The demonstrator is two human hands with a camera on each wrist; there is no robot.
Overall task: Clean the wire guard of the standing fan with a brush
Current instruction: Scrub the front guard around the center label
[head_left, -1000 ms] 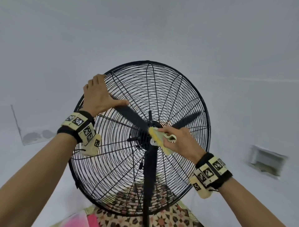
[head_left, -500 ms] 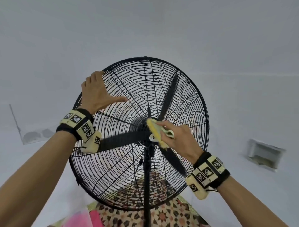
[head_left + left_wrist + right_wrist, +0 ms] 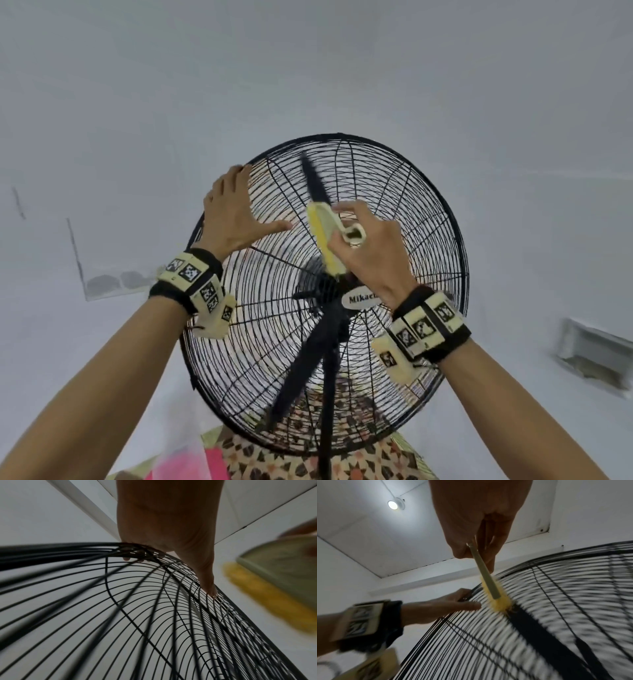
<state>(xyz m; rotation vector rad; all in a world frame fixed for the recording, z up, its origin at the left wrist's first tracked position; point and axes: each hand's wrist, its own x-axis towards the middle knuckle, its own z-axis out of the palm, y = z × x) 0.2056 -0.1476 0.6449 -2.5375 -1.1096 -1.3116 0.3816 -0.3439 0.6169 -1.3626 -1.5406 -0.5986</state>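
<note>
While left hand (image 3: 233, 212) (fingers flat) steadies wire guard (image 3: 404, 219), right hand (image 3: 370, 246) grips brush (image 3: 323, 236).

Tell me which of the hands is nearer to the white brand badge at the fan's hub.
Right. The right hand, gripping the brush, sits just above the badge. The left hand rests on the wire guard's upper-left rim, farther away.

Your left hand (image 3: 233, 212) blocks the wire guard (image 3: 411, 240) at ten o'clock; the brush (image 3: 325, 236) occupies twelve. Three to six o'clock lies open.
</note>
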